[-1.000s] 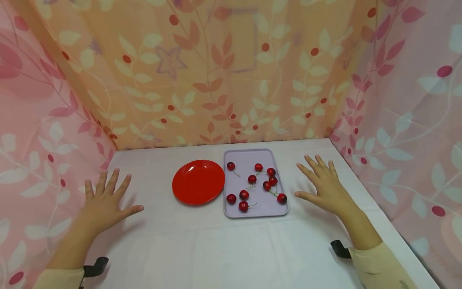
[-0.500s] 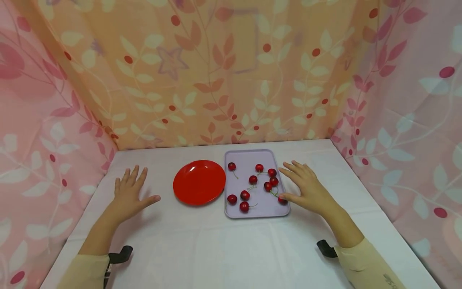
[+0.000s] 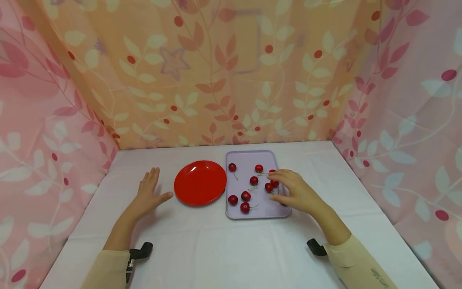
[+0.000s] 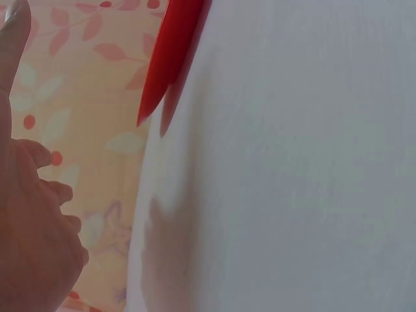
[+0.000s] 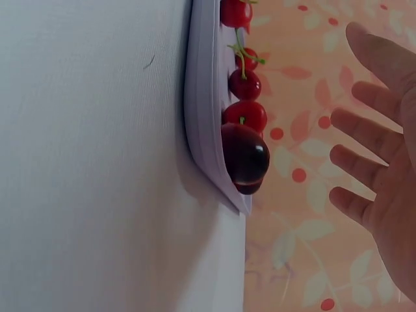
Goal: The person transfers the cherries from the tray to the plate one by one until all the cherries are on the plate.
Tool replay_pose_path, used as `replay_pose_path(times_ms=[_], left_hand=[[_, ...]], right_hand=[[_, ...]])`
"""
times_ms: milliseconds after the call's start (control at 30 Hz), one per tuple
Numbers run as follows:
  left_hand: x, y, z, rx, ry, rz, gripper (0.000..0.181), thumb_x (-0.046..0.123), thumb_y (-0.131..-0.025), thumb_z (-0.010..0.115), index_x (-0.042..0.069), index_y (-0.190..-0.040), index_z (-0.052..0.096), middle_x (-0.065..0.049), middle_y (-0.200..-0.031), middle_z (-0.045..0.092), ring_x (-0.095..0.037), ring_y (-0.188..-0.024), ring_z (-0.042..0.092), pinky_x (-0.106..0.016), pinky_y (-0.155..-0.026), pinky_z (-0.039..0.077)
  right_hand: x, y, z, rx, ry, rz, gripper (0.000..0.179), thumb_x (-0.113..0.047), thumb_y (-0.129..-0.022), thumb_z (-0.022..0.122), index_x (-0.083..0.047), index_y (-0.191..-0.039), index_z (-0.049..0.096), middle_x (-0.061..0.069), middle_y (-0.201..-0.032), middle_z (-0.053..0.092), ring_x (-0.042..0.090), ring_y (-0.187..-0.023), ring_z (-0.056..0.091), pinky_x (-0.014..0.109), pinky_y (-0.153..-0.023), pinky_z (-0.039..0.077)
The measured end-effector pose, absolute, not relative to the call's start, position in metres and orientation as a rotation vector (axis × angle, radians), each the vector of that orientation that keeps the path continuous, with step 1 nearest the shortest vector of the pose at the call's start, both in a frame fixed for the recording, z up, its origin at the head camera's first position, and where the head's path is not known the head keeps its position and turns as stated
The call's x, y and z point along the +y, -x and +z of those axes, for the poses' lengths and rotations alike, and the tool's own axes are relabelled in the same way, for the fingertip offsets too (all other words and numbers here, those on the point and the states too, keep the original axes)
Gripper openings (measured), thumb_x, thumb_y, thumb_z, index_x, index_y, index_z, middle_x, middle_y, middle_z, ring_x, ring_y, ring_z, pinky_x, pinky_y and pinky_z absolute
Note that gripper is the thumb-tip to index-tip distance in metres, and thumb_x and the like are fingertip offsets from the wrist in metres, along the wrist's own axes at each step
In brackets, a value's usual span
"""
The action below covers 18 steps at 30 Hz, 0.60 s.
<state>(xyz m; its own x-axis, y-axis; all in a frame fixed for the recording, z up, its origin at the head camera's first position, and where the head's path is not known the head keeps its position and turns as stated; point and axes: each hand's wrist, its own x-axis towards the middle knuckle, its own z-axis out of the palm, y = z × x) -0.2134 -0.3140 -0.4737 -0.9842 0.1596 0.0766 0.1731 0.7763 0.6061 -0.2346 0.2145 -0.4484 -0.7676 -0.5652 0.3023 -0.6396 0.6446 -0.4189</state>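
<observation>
- Nearest, at the bottom edge: beige cloth sleeves, with dark print on the right one; beside each cuff, a black curved piece.
- Just left of the round plate and above the desk: the left hand, with fingers stretched out and thumb well apart from them.
- Over the right side of the tray: the right hand, gently bent, with fingers and thumb apart.
- Under both hands, on the desk: white cloth, matt, with faint creases.
- In the lavender tray, rectangular with rounded corners and raised rim: glossy cherries, round, dark red, some with thin green stems, several partly hidden by the right hand.
- Beside the tray: the plate, red, smooth, shiny; contact of the two edges difficult to tell.
- Farthest: hanging fabric, orange and pink, with leaf pattern and soft folds.
</observation>
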Motion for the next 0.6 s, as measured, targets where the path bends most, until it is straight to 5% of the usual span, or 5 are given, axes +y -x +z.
replay_pose_path(times_ms=[367, 600], left_hand=[[-0.292, 0.218, -0.486, -2.965, 0.209, -1.136, 0.114, 0.051, -0.091, 0.072, 0.012, -0.165, -0.005, -0.015, -0.172, -0.007, -0.043, -0.157, -0.008, -0.080, -0.113, 0.011], [-0.287, 0.219, -0.492, -2.950, 0.177, -1.238, 0.115, 0.052, -0.090, 0.073, 0.014, -0.165, -0.006, -0.014, -0.173, -0.006, -0.042, -0.157, -0.007, -0.076, -0.117, 0.007]], right_hand=[[0.199, 0.237, -0.451, -2.696, -1.076, 0.835, 0.062, -0.039, -0.084, 0.085, -0.014, -0.138, 0.064, 0.001, -0.137, 0.065, 0.024, -0.130, 0.054, 0.057, -0.111, 0.038], [0.190, 0.240, -0.456, -2.691, -1.141, 0.886, 0.056, -0.039, -0.085, 0.084, -0.016, -0.133, 0.068, 0.002, -0.129, 0.069, 0.017, -0.119, 0.056, 0.052, -0.106, 0.044]])
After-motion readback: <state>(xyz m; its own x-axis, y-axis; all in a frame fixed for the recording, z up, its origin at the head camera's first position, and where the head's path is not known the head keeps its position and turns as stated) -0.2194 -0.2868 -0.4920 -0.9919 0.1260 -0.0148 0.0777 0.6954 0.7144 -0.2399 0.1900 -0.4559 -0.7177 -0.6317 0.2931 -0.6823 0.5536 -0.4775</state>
